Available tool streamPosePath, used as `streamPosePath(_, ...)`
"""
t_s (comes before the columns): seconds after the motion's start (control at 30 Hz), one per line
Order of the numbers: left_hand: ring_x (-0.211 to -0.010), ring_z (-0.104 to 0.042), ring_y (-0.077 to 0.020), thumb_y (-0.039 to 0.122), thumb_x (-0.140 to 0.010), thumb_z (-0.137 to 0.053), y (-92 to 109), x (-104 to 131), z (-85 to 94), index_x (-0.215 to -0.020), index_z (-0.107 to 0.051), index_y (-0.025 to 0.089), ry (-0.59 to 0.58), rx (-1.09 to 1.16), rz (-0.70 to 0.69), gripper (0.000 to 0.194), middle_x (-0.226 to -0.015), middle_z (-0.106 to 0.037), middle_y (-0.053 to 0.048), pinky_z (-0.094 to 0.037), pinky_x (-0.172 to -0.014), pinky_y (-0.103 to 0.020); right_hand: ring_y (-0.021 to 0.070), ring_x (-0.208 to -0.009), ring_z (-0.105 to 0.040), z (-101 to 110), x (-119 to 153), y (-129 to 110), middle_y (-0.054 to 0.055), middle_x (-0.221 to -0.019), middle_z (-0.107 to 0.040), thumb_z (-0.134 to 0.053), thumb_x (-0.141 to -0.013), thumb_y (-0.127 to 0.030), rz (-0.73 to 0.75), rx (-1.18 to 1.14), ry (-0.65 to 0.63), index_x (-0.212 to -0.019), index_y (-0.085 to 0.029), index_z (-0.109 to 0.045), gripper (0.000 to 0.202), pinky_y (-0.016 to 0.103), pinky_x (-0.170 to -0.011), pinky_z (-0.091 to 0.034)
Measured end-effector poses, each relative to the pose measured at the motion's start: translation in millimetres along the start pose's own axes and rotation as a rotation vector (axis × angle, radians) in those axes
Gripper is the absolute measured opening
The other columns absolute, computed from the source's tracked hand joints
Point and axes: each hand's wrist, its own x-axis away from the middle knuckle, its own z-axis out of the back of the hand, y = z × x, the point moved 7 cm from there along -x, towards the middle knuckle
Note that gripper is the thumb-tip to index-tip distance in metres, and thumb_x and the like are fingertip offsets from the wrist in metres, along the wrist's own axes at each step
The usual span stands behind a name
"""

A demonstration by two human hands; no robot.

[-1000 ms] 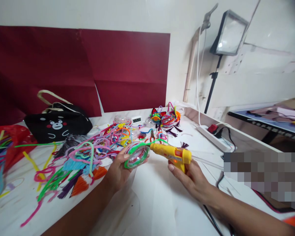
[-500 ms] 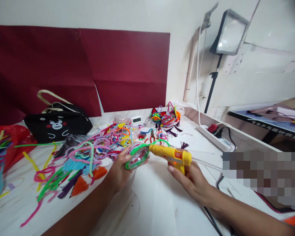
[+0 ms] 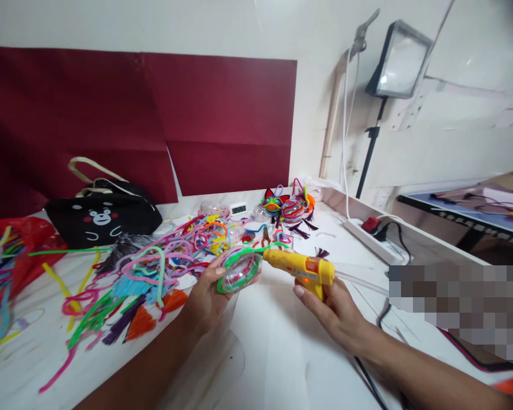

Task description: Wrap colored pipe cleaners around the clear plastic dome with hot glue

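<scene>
Near the middle, my left hand [image 3: 209, 293] is closed around the edge of a clear plastic piece [image 3: 240, 272] rimmed with green and pink pipe cleaners. My right hand [image 3: 329, 304] grips a yellow glue gun [image 3: 299, 266] by its handle, and a clear glue stick pokes out of the rear. The nozzle points left, at the upper right rim of the plastic piece; whether they touch is unclear. A green pipe cleaner end [image 3: 277, 246] stretches rightward from the rim, above the nozzle.
Tangled pipe cleaners [image 3: 171, 256] and tassels cover the left table. Behind them are a black bag [image 3: 105, 219] and a small digital clock [image 3: 239, 210]. Pliers [image 3: 265, 234] and decorated pieces [image 3: 293, 208] lie farther back. A power strip [image 3: 378, 242] is at the right.
The glue gun has shifted slightly right, and its nozzle sits a little farther from the plastic piece. The green end lies flatter than before. Both hands keep their hold.
</scene>
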Motion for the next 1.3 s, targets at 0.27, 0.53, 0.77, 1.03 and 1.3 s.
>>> streamPosePath(0.27, -0.119, -0.058, -0.0377, 0.025, -0.074, -0.056, -0.1, -0.6, -0.9, -0.134, -0.052, 0.021, 0.013, 0.024, 0.015, 0.06, -0.116, -0.071, -0.009, -0.044, -0.101, -0.056, 0.015, -0.068, -0.056, 0.8, 0.4, 0.7, 0.003, -0.082, -0.061, -0.051, -0.094, -0.039, -0.007, -0.002, 0.017, -0.097, -0.017, -0.059, 0.024, 0.025, -0.063, -0.048)
streamPosePath(0.53, -0.12, -0.057, -0.0356, 0.026, -0.074, -0.058, -4.5, -1.0, -0.7, -0.132, -0.053, 0.017, -0.013, -0.029, 0.03, 0.058, -0.119, -0.069, -0.01, -0.043, -0.104, -0.054, 0.0151, -0.071, -0.056, -3.1, 4.0, -0.8, 0.003, -0.082, -0.06, -0.05, -0.095, -0.037, 0.001, -0.029, -0.021, -0.097, -0.018, -0.058, 0.021, 0.024, -0.064, -0.049)
streamPosePath(0.77, -0.113, -0.061, -0.0357, 0.026, -0.076, -0.057, -7.2, -1.2, -0.6, -0.12, -0.06, 0.014, -0.026, -0.066, 0.027, 0.046, -0.112, -0.071, -0.01, -0.042, -0.103, -0.054, 0.0142, -0.074, -0.056, -5.3, 5.3, -4.9, 0.003, -0.085, -0.06, -0.05, -0.095, -0.034, 0.018, -0.053, -0.052, -0.098, -0.018, -0.058, 0.018, 0.023, -0.067, -0.049)
streamPosePath(1.03, -0.107, -0.064, -0.0347, 0.026, -0.074, -0.06, -7.7, -1.0, -1.2, -0.117, -0.062, 0.014, -0.027, -0.087, 0.018, 0.045, -0.111, -0.071, -0.011, -0.043, -0.102, -0.054, 0.0141, -0.069, -0.056, -7.2, 9.6, -0.6, 0.003, -0.08, -0.06, -0.05, -0.095, -0.033, 0.007, -0.023, -0.06, -0.091, -0.017, -0.059, 0.018, 0.023, -0.064, -0.049)
streamPosePath(1.3, -0.114, -0.06, -0.0352, 0.026, -0.075, -0.058, -4.7, -1.2, -4.1, -0.118, -0.062, 0.014, -0.032, -0.076, 0.013, 0.045, -0.114, -0.07, -0.012, -0.044, -0.102, -0.053, 0.0147, -0.072, -0.058, -2.6, 5.4, -5.6, 0.004, -0.085, -0.062, -0.051, -0.094, -0.032, 0.028, -0.015, -0.012, -0.096, -0.018, -0.06, 0.017, 0.023, -0.066, -0.049)
